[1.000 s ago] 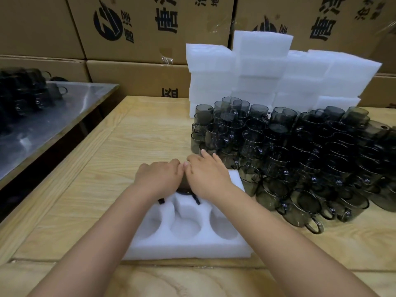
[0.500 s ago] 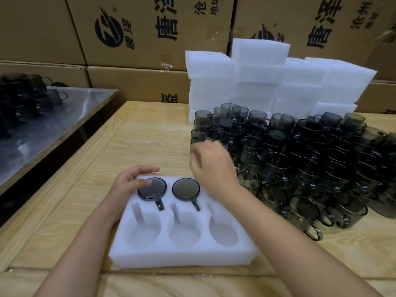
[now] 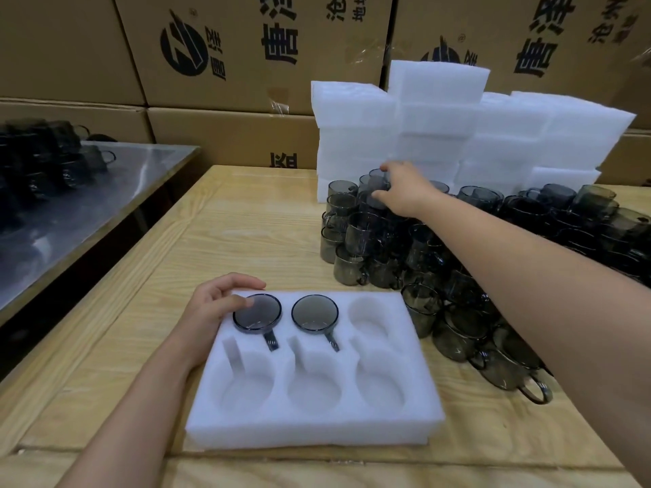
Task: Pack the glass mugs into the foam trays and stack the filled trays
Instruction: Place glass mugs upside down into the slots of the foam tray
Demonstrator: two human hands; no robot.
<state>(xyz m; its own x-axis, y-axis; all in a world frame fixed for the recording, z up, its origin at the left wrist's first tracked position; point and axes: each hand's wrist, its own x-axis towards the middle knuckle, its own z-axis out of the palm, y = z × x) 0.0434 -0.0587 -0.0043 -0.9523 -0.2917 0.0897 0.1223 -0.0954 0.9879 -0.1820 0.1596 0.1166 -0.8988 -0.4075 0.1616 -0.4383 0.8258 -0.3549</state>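
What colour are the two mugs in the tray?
Smoky grey, see-through glass mugs in the white tray; head view shows it best.

One tray [image 3: 317, 427], lower centre, with six pockets: two hold mugs [image 3: 257, 311], four are empty. Pile [image 3: 458, 262] of loose mugs at right: too many to count, likewise the blurred ones at upper left. Foam stacks [image 3: 440, 110], upper right: at least four. Two hands: left hand [image 3: 211, 311], right hand [image 3: 405, 191]. Two tables: wooden table [image 3: 246, 223], metal table [image 3: 88, 199]

Two mugs [image 3: 257, 312] in tray [image 3: 313, 422] — mug pile [image 3: 458, 248] right
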